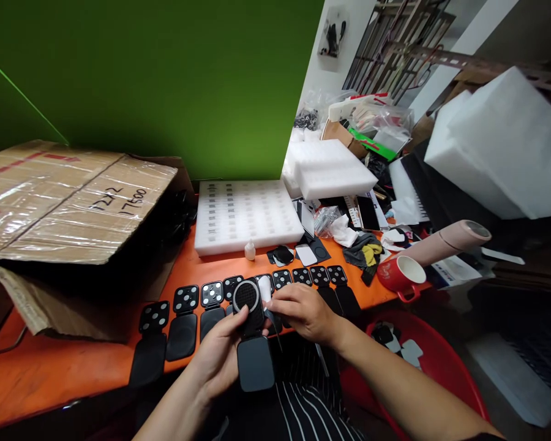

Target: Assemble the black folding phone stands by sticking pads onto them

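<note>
My left hand (227, 349) grips a black folding charger-like device, opened out, with a silver ring (256, 298) on its upper panel and a smooth dark square panel (256, 364) hanging below. Beside it, my right hand (305, 311) is closed in a pinch at the device's right edge. A thin dark strip (272, 320) shows by its fingertips; whether the fingers hold it is unclear. A small white piece (264, 286) lies just past the fingertips. Similar unfolded black units (182, 335) line the table's front edge, their upper panels dotted with pale discs.
An orange table (183, 266) carries a white foam tray (248, 217), a small white bottle (250, 250) and a large cardboard box (73, 202). To the right stand a red mug (401, 277) and a pink flask (447, 242). A red basin (454, 367) with pieces inside sits below.
</note>
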`<state>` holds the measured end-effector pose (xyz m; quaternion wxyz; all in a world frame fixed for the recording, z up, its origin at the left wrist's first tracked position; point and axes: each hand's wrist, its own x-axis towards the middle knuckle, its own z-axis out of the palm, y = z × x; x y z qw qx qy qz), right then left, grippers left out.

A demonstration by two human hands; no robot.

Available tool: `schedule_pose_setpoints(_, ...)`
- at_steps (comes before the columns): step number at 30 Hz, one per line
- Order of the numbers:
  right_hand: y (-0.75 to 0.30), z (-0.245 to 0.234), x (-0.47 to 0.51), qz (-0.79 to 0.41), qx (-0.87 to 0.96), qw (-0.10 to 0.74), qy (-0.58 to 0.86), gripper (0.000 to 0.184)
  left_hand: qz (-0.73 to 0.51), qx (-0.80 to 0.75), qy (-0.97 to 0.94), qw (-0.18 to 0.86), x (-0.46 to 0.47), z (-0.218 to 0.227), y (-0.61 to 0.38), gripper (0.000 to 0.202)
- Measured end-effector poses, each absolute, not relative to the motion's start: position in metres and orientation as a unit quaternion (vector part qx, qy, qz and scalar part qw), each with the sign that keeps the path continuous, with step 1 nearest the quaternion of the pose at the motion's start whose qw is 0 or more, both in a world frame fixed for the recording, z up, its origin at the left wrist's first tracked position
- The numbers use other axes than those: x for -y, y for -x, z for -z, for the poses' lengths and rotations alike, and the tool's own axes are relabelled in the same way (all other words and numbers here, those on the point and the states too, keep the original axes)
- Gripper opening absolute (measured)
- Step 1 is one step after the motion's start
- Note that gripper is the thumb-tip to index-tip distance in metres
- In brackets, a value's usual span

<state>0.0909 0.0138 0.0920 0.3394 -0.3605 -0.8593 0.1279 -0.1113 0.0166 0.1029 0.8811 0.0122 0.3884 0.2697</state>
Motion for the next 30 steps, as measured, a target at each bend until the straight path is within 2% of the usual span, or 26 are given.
schedule_pose_setpoints(5,-0.092,-0.104,-0.011,-0.16,0.882,0.256,0.361,0.024,-0.248,-0.381,-0.06,0.889,-0.017,-0.102,0.118,0.019)
schedule_pose_setpoints(8,-0.089,-0.106,-0.006,-0.117,0.891,0.261,0.352,0.018,-0.237,-0.38,-0.066,0.891,-0.018,-0.103,0.119,0.017)
schedule_pose_setpoints(13,-0.096,-0.106,0.002,-0.083,0.825,0.405,0.386,0.021,-0.234,-0.391,-0.051,0.889,-0.018,-0.105,0.118,0.016)
schedule_pose_setpoints(17,-0.122,-0.109,-0.005,-0.065,0.545,0.616,0.565,0.009,-0.275,-0.417,-0.12,0.858,-0.017,-0.101,0.122,0.011)
schedule_pose_setpoints(19,-0.129,-0.108,-0.009,-0.098,0.418,0.673,0.603,0.013,-0.283,-0.428,-0.175,0.841,-0.016,-0.097,0.123,0.015)
schedule_pose_setpoints(21,-0.126,-0.103,-0.008,-0.211,0.421,0.623,0.625,0.033,-0.265,-0.427,-0.223,0.835,-0.014,-0.094,0.123,0.022)
schedule_pose_setpoints(23,-0.114,-0.094,-0.002,-0.376,0.487,0.488,0.619,0.056,-0.239,-0.414,-0.257,0.84,-0.013,-0.092,0.121,0.028)
schedule_pose_setpoints(25,-0.104,-0.089,0.005,-0.492,0.509,0.399,0.582,0.067,-0.226,-0.406,-0.273,0.842,-0.011,-0.091,0.116,0.031)
schedule_pose_setpoints(27,-0.107,-0.09,0.013,-0.508,0.485,0.415,0.578,0.066,-0.219,-0.411,-0.265,0.844,-0.009,-0.09,0.112,0.033)
schedule_pose_setpoints(30,-0.138,-0.102,0.032,-0.358,0.458,0.449,0.679,0.064,-0.212,-0.423,-0.206,0.856,-0.008,-0.088,0.105,0.04)
